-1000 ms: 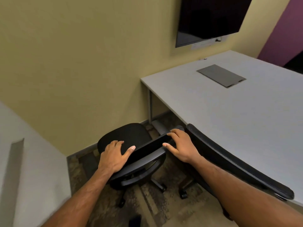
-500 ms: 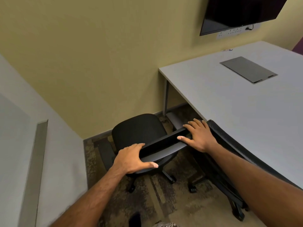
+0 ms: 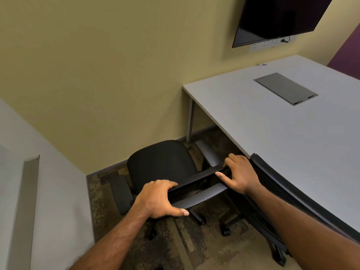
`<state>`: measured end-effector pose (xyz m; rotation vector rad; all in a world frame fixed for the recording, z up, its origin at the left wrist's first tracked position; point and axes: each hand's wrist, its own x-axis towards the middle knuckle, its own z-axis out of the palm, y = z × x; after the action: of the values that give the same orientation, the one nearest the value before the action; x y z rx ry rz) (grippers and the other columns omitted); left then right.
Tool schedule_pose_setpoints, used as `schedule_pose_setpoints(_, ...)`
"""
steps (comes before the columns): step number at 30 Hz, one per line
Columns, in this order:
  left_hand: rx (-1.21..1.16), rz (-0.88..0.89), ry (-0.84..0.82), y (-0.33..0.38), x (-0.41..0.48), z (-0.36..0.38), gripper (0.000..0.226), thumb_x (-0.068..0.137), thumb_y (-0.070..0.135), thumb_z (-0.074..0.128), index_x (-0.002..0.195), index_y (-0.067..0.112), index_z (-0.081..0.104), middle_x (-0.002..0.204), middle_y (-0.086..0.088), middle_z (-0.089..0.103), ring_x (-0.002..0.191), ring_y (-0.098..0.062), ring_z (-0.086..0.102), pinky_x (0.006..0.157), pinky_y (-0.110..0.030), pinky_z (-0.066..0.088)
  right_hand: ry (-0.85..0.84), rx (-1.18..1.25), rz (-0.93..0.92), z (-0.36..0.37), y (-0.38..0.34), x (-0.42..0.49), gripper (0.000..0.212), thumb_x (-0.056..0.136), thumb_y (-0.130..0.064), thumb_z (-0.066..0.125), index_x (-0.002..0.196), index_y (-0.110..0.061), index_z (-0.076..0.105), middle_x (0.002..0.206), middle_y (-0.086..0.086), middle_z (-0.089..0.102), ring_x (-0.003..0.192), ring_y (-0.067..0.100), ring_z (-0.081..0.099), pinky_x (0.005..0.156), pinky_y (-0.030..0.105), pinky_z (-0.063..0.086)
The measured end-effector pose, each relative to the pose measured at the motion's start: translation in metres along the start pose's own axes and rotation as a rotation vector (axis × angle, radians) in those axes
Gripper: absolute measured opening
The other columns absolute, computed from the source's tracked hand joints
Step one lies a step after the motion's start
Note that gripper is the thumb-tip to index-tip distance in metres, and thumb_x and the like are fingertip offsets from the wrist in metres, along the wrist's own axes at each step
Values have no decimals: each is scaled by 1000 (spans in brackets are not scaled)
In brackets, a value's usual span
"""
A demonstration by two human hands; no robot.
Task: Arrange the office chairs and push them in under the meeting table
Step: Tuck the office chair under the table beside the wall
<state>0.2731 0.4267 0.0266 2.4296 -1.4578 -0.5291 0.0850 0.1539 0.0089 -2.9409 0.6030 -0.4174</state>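
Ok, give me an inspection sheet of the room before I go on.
Surface: grey meeting table, with a flush hatch and a small item at its far edge.
Job's things: office chair not yet under the table; second chair with its back at the table edge.
Clutter: nothing seen.
Hands: left hand and right hand both grip the office chair's backrest.
Cables: one lead at the wall socket strip.
Surroundings: wall screen, patterned carpet.

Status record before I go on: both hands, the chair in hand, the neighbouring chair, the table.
left hand: grips left end of backrest top
right hand: grips right end of backrest top
held chair: seat out in the open, left of the table corner, not under it
second chair: mesh back by the table edge
table: grey top, flat hatch panel set in it
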Motion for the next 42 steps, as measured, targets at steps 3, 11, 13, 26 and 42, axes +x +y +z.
schedule_pose_setpoints(3, -7, 15, -18, -7, 8, -7, 128, 37, 107, 50, 141, 31, 54, 134, 17, 63, 121, -5, 59, 101, -30, 48, -4, -14, 29, 3, -4, 5, 52, 92, -70, 35, 85, -22, 55, 83, -7, 47, 76, 13, 47, 86, 36, 42)
schedule_pose_setpoints(11, 1, 83, -128, -53, 24, -41, 120, 44, 98, 62, 143, 32, 53, 138, 18, 59, 124, -4, 56, 105, -30, 46, 43, -26, 145, 16, -44, 19, 55, 93, -68, 35, 85, -19, 57, 84, -5, 49, 76, 16, 49, 87, 39, 43)
schedule_pose_setpoints(13, 9, 113, -161, -70, 29, -52, 113, 48, 95, 65, 141, 33, 54, 136, 20, 61, 122, -2, 56, 104, -28, 46, 60, -27, 193, 20, -61, 23, 58, 93, -71, 32, 85, -19, 57, 83, -5, 48, 76, 16, 48, 88, 39, 43)
schedule_pose_setpoints(26, 177, 238, -217, -156, 82, -104, 107, 50, 94, 63, 143, 42, 49, 137, 24, 57, 124, -1, 53, 99, -25, 44, -15, -65, 185, 29, -108, 50, 84, 62, -103, 36, 86, -24, 51, 87, -9, 44, 79, 14, 43, 85, 37, 41)
schedule_pose_setpoints(42, 211, 229, -79, -211, 120, -115, 113, 63, 101, 35, 153, 33, 38, 152, 9, 46, 142, -12, 36, 123, -47, 9, -20, -120, 299, 36, -137, 78, 87, 69, -101, 26, 89, -21, 53, 88, -7, 44, 81, 16, 42, 83, 41, 38)
